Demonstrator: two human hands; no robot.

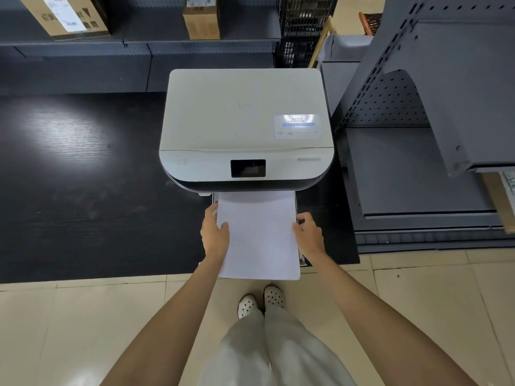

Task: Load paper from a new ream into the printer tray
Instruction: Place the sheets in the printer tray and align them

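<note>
Left hand (214,232) and right hand (308,229) clamped on side edges of paper stack (259,238), thumbs on top; stack half inside pulled-out tray (300,259) under white printer (246,129), near end overhanging black table (83,190). Step looks like feeding sheets in. Next: slide stack fully forward, square against guides, push tray shut

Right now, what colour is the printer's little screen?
Black, on the white printer; the screen shows best in the head view.

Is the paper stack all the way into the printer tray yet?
No, only partly in: the paper stack has its far edge under the printer, the rest sticking out.
</note>
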